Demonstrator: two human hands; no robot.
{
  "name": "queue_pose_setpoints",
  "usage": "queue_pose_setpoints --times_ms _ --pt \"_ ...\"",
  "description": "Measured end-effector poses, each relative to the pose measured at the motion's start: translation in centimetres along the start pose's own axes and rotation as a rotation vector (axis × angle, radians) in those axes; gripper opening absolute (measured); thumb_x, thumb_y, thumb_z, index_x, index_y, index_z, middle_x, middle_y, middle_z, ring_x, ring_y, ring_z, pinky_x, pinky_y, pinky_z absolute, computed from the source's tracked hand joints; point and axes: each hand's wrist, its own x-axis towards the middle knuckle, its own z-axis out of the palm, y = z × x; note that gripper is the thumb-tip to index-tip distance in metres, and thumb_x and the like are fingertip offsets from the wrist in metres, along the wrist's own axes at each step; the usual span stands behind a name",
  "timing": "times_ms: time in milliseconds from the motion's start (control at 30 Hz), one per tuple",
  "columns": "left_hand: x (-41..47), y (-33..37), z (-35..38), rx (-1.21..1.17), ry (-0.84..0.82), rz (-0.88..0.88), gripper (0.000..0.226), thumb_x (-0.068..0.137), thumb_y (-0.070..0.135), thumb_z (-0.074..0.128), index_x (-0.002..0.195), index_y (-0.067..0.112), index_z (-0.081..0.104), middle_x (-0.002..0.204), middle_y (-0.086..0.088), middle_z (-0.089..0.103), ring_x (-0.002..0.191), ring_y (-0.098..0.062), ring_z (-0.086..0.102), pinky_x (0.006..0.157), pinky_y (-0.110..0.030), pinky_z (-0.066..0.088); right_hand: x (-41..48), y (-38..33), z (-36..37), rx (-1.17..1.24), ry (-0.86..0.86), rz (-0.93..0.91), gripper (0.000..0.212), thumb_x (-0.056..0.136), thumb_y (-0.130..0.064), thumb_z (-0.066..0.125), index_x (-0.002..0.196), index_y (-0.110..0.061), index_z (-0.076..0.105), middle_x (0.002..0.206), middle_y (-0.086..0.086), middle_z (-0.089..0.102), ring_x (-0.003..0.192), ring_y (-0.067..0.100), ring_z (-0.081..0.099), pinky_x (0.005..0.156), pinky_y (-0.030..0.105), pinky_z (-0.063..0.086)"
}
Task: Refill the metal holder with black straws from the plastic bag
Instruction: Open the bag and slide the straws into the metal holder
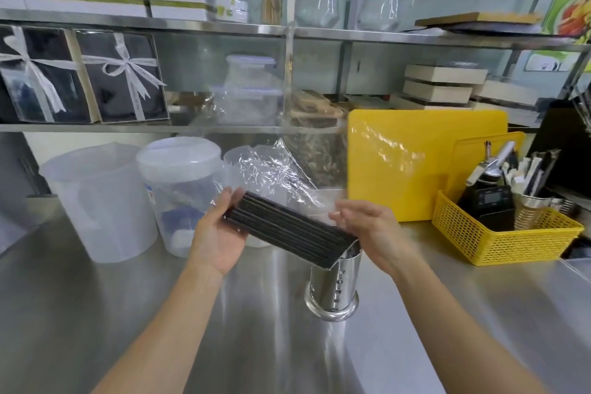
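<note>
A flat bundle of black straws slopes down to the right, its lower ends over the rim of the metal holder, a perforated steel cylinder upright on the counter. My left hand grips the bundle's upper left end. A crinkled clear plastic bag billows up behind the straws. Its lower edge is pinched by my right hand, which sits just right of the bundle. Whether the straws' upper part still lies inside the bag is unclear.
Translucent plastic tubs stand at the left on the steel counter. A yellow cutting board leans behind. At the right is a yellow basket holding tools and another steel cup. Shelves above carry boxes and jugs.
</note>
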Motion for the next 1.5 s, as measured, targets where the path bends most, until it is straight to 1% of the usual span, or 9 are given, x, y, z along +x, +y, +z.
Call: queue_pose_setpoints --times_ms 100,200,367,467,567,800,1033,1200,1500 --pt "-0.1 1.5 -0.9 0.037 0.03 0.012 0.029 0.057 0.029 0.081 0.081 0.023 0.067 0.085 0.006 0.073 0.082 -0.011 0.07 0.07 -0.024 0.056 0.3 -0.6 -0.1 0.049 0.123 -0.045 0.014 0.079 0.0 0.061 0.086 -0.009 0.07 0.075 0.005 0.072 0.08 0.026 0.061 0.075 0.032 0.049" --pt "-0.2 4.0 -2.1 0.066 0.093 0.101 0.03 0.048 0.033 0.083 0.072 0.025 0.068 0.083 0.005 0.073 0.081 -0.012 0.07 0.073 -0.028 0.058 0.2 -1.3 -1.0 0.013 0.151 -0.065 0.011 0.074 -0.003 0.065 0.082 -0.01 0.067 0.071 0.003 0.071 0.08 0.024 0.061 0.078 0.032 0.045" --pt "1.1 8.4 -1.4 0.61 0.184 0.129 0.039 0.076 0.041 0.062 0.106 0.018 0.054 0.085 0.0 0.07 0.066 -0.011 0.068 0.055 -0.019 0.051 0.6 -2.2 -2.0 0.03 0.131 -0.073 0.011 0.081 0.0 0.059 0.079 -0.01 0.06 0.063 0.004 0.07 0.069 0.018 0.064 0.065 0.023 0.049" --pt "1.8 9.6 0.4 0.916 0.193 0.171 0.052 0.073 0.044 0.066 0.116 0.02 0.049 0.097 -0.003 0.07 0.079 -0.017 0.065 0.068 -0.03 0.048 0.7 -3.1 -2.5 0.039 0.104 -0.1 0.008 0.076 -0.001 0.062 0.078 -0.008 0.06 0.062 0.004 0.069 0.065 0.013 0.068 0.059 0.019 0.052" --pt "2.3 9.8 2.3 1.101 0.099 0.092 0.075 0.052 0.056 0.07 0.116 0.024 0.05 0.077 0.008 0.075 0.083 -0.017 0.067 0.082 -0.034 0.043 0.6 -3.9 -3.3 -0.026 0.085 -0.112 0.009 0.066 -0.01 0.066 0.075 -0.011 0.063 0.068 0.005 0.071 0.067 0.016 0.065 0.066 0.024 0.05" --pt "4.1 7.6 5.7 0.858 0.007 0.16 0.016 0.076 0.011 0.069 0.085 0.021 0.061 0.065 0.006 0.073 0.063 -0.006 0.069 0.076 -0.028 0.049 -0.6 -5.3 -5.3 -0.168 0.125 -0.157 0.009 0.08 -0.003 0.061 0.077 -0.012 0.061 0.065 0.001 0.073 0.064 0.01 0.067 0.07 0.026 0.048" --pt "5.1 3.7 7.7 0.759 0.047 0.239 0.018 0.076 0.002 0.068 0.073 0.016 0.057 0.058 0.007 0.071 0.06 -0.006 0.068 0.079 -0.028 0.051 -2.4 -6.0 -8.1 -0.211 0.3 -0.197 0.008 0.078 -0.007 0.066 0.077 -0.015 0.064 0.067 0.0 0.073 0.07 0.013 0.068 0.07 0.028 0.045" --pt "5.1 0.3 9.3 0.732 0.005 0.256 0.023 0.08 -0.002 0.063 0.07 0.016 0.054 0.052 0.012 0.068 0.056 0.0 0.066 0.059 -0.014 0.05 -3.9 -6.4 -9.9 -0.232 0.497 -0.238 0.007 0.074 -0.012 0.071 0.074 -0.016 0.065 0.074 0.001 0.067 0.071 0.012 0.064 0.072 0.031 0.044" --pt "5.3 -4.7 9.4 0.665 -0.095 0.073 0.02 0.084 -0.002 0.057 0.077 0.016 0.058 0.063 0.009 0.072 0.066 -0.001 0.067 0.07 -0.019 0.05 -6.7 -7.7 -13.2 -0.257 0.648 -0.251 0.009 0.069 -0.01 0.075 0.068 -0.017 0.069 0.074 0.003 0.066 0.073 0.02 0.059 0.07 0.033 0.043"
